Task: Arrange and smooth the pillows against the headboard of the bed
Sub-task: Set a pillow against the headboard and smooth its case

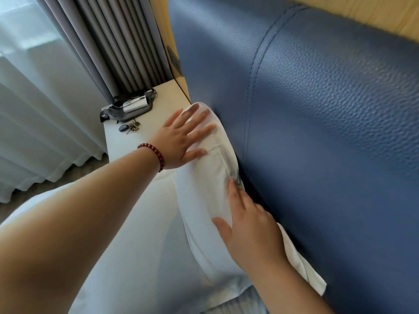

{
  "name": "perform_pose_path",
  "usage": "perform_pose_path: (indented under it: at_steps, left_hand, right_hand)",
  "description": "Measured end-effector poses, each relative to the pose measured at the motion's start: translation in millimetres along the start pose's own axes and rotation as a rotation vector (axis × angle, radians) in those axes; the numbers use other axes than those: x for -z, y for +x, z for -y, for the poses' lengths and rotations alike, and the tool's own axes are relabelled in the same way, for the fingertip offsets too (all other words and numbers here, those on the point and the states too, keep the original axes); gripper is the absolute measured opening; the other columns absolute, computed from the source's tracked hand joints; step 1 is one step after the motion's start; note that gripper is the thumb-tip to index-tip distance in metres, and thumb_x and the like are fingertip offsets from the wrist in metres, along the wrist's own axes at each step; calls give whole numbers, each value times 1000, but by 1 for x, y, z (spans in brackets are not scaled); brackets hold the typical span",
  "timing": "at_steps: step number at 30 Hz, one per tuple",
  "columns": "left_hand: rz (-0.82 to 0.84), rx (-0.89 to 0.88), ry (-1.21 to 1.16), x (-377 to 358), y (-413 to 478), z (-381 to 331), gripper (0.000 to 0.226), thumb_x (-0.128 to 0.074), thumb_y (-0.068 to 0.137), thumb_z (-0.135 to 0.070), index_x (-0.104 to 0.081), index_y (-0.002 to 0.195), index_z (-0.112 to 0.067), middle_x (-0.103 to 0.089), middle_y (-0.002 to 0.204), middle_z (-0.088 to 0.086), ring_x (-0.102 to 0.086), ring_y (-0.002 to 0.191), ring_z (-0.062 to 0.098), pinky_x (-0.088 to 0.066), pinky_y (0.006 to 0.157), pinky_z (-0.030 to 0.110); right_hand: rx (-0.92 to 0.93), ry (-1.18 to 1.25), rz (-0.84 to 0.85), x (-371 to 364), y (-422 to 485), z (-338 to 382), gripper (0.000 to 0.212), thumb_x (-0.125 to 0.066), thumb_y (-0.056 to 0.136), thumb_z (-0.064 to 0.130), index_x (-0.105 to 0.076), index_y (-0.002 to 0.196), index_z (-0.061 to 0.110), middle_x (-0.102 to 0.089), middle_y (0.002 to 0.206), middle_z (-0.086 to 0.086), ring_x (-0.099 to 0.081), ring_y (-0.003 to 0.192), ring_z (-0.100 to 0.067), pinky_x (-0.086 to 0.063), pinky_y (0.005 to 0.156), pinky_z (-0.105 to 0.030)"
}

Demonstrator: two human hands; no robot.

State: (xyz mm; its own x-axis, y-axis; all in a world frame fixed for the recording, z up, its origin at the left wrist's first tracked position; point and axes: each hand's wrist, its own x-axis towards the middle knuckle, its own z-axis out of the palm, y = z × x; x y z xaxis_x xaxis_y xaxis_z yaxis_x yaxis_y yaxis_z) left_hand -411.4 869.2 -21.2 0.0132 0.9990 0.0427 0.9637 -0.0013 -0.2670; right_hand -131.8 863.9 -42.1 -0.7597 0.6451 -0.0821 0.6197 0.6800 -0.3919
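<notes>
A white pillow (204, 177) stands on edge against the blue padded headboard (328, 109). My left hand (183, 137), with a red bead bracelet on the wrist, lies flat with fingers spread on the pillow's far upper end. My right hand (247, 225) presses flat on the pillow's top edge nearer to me, its fingertips close to the gap at the headboard. Neither hand grips the fabric. White bedding (136, 245) lies under and in front of the pillow.
A white bedside table (149, 123) stands left of the headboard, holding a grey pouch (129, 107) and a bunch of keys (130, 127). Grey curtains (113, 41) and sheer white drapes (40, 109) hang at the left. A wooden panel (362, 12) runs above the headboard.
</notes>
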Motion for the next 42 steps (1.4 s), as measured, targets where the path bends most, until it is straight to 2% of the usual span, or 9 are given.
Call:
perform_pose_path:
  at_steps: [4, 7, 13, 18, 24, 28, 33, 38, 42]
  left_hand:
    - [-19, 79, -66, 1, 10, 4, 73, -11, 94, -65, -28, 153, -26, -26, 159, 1, -11, 149, 27, -6, 119, 52]
    - [-2, 78, -218, 8, 16, 11, 80, -7, 91, -70, -45, 144, -24, -47, 147, 2, -36, 140, 25, -21, 115, 48]
    - [77, 485, -202, 14, 11, 36, 61, -9, 100, -50, -56, 131, -27, -58, 133, -2, -41, 131, 24, -23, 112, 48]
    - [-265, 643, -652, 20, 8, 22, 36, -38, 103, -33, -61, 125, -17, -62, 124, 1, -51, 118, 19, -37, 100, 34]
    - [-71, 947, -1163, 10, 18, 0, 41, -55, 92, -52, -60, 88, -11, -61, 86, 4, -57, 79, 21, -45, 65, 28]
    - [-269, 950, -1486, 2, 21, 9, 30, -67, 90, -34, -67, 114, -17, -67, 111, 0, -61, 101, 11, -47, 100, 34]
    - [-259, 851, -1559, 3, 33, 21, 58, -68, 90, -30, -46, 142, -21, -49, 140, -5, -46, 125, 10, -34, 108, 31]
    - [-190, 776, -1546, 8, 46, 30, 27, -65, 91, -30, -66, 98, -4, -63, 97, 13, -59, 89, 23, -48, 92, 41]
    - [-146, 817, -1667, 10, 42, 40, 24, -61, 94, -26, -61, 98, -3, -63, 102, 12, -63, 97, 19, -53, 87, 25]
  right_hand:
    - [-1, -72, -101, -16, 1, 6, 89, -70, 71, 60, -50, 143, 13, -65, 130, -2, -71, 88, -21, -56, 69, -31]
    - [33, -67, -170, -21, -1, 16, 93, -80, 59, 61, -59, 135, 12, -70, 119, 0, -72, 85, -17, -57, 68, -27]
    - [43, -103, -230, -26, -3, 19, 94, -83, 58, 59, -59, 135, 13, -70, 120, -1, -72, 90, -18, -57, 73, -28]
    - [21, -127, -247, -27, -1, 14, 89, -82, 60, 60, -61, 133, 12, -71, 119, -2, -72, 81, -18, -57, 69, -27]
    - [21, -133, -299, -30, 1, 10, 88, -81, 62, 59, -61, 134, 12, -70, 121, -1, -71, 78, -17, -56, 66, -26]
    - [16, -132, -328, -33, 1, 7, 90, -82, 59, 59, -61, 134, 13, -70, 120, 1, -71, 78, -16, -56, 66, -26]
    - [27, -104, -326, -35, 2, 7, 94, -84, 55, 58, -59, 134, 14, -71, 116, 2, -71, 76, -17, -56, 64, -27]
    - [40, -54, -307, -40, 1, 12, 101, -89, 43, 59, -63, 131, 14, -72, 116, 2, -73, 82, -14, -57, 66, -25]
    - [26, -53, -288, -40, 4, 7, 100, -89, 44, 59, -64, 130, 15, -72, 115, 3, -72, 78, -14, -57, 63, -26]
